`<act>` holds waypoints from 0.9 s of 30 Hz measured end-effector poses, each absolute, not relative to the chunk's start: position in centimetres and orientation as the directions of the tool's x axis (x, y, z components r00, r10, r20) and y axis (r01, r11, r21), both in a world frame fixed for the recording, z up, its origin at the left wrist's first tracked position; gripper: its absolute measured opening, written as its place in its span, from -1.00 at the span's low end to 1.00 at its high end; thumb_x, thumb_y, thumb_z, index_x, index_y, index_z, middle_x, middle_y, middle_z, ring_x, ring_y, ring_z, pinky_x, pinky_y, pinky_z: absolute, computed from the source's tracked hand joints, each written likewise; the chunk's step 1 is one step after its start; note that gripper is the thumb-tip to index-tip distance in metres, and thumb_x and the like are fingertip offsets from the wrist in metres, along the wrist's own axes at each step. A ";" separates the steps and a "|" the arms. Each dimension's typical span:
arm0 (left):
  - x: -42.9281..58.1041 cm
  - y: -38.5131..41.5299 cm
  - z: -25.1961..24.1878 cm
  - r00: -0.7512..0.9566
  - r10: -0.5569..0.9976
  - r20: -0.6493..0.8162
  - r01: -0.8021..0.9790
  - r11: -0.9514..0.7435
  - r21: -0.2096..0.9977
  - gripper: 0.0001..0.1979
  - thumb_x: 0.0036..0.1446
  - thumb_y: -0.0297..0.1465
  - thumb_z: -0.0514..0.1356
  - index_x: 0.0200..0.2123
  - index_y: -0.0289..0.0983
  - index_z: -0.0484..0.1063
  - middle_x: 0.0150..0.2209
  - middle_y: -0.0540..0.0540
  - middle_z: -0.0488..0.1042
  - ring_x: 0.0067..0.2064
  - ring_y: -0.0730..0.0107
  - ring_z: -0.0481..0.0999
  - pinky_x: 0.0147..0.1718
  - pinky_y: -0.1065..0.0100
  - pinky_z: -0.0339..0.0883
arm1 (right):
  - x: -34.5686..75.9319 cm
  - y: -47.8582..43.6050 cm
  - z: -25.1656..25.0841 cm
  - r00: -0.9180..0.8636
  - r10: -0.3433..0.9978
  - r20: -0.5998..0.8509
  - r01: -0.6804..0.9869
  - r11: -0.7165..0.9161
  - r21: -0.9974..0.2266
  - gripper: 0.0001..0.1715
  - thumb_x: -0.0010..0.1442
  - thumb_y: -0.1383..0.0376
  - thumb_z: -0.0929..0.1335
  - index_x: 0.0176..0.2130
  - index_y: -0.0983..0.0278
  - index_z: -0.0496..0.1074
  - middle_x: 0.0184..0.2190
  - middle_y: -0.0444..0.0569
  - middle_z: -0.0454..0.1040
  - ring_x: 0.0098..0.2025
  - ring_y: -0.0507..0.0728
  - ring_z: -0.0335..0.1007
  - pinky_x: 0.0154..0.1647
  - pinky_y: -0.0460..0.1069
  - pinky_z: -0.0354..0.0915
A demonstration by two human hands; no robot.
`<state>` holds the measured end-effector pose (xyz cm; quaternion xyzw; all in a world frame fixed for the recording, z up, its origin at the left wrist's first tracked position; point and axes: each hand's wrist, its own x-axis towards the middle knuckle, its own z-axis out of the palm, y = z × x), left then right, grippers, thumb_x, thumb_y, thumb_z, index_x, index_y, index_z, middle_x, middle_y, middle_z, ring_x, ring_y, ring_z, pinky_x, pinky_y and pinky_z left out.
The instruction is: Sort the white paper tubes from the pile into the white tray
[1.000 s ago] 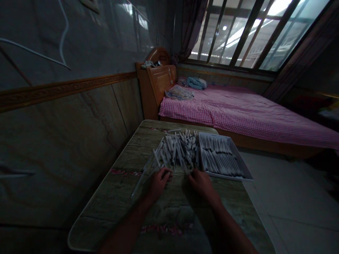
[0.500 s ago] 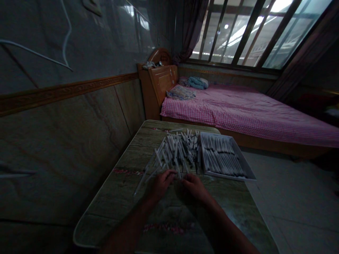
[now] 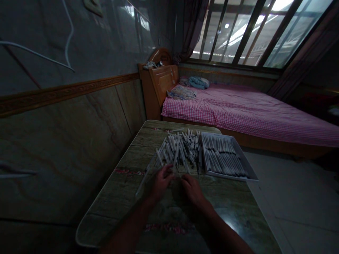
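A loose heap of thin white paper tubes point(image 3: 180, 150) lies crisscrossed on a wood-patterned tabletop point(image 3: 127, 208). My left hand point(image 3: 161, 182) sits at the heap's front edge with its fingers curled, and I cannot tell whether it grips a tube. A long, thin translucent tube point(image 3: 142, 184) runs out from beneath that hand toward the lower left. My right hand point(image 3: 193, 190) rests close by, its fingertips just below the heap, with no held tube visible. To the right of the heap, a white rectangular tray point(image 3: 239, 157) holds tubes in neat parallel rows.
The table's far corner points toward a bed point(image 3: 246, 120) with a pink checked sheet and a wooden headboard point(image 3: 159, 79). A marble-look wall point(image 3: 66, 141) runs along the table's left side. Tiled floor point(image 3: 291, 197) lies to its right, and a barred window is beyond the bed.
My left hand has moved up and away from my right, closer to the heap's front edge. The view has shifted slightly, and the heap and tray look otherwise much the same.
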<state>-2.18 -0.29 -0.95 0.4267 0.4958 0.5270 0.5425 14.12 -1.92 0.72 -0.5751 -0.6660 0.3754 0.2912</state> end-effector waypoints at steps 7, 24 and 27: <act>-4.1 0.5 -0.8 -0.198 0.947 -0.253 -0.595 0.089 0.799 -0.65 -0.10 -0.21 0.41 -0.29 -0.26 0.43 -0.34 -0.03 0.57 -0.26 0.28 0.63 -0.26 0.32 0.51 | 15.5 -2.7 -0.3 -0.239 0.967 0.084 0.502 0.198 -0.842 -0.72 0.14 0.17 0.16 -0.54 0.22 0.18 -0.60 -0.17 0.20 -0.48 0.04 0.15 -0.44 -0.07 0.01; -4.3 0.7 -1.1 -0.175 0.950 -0.259 -0.648 0.087 0.757 -0.68 -0.01 -0.21 0.37 -0.28 -0.25 0.39 -0.30 -0.07 0.62 -0.26 0.29 0.65 -0.22 0.25 0.54 | 15.9 -2.7 -1.1 -0.298 0.954 0.034 0.379 0.151 -0.913 -0.80 -0.03 0.20 0.18 -0.61 0.22 0.15 -0.63 -0.19 0.12 -0.52 0.03 0.09 -0.48 -0.08 -0.02; -4.3 0.5 -1.0 -0.160 0.960 -0.231 -0.616 0.086 0.783 -0.61 -0.08 -0.17 0.40 -0.28 -0.26 0.39 -0.31 -0.07 0.62 -0.30 0.31 0.64 -0.28 0.29 0.53 | 15.9 -2.7 -1.2 -0.292 0.956 0.036 0.400 0.156 -0.903 -0.80 -0.03 0.21 0.17 -0.60 0.22 0.13 -0.63 -0.19 0.10 -0.52 0.02 0.07 -0.48 -0.08 -0.04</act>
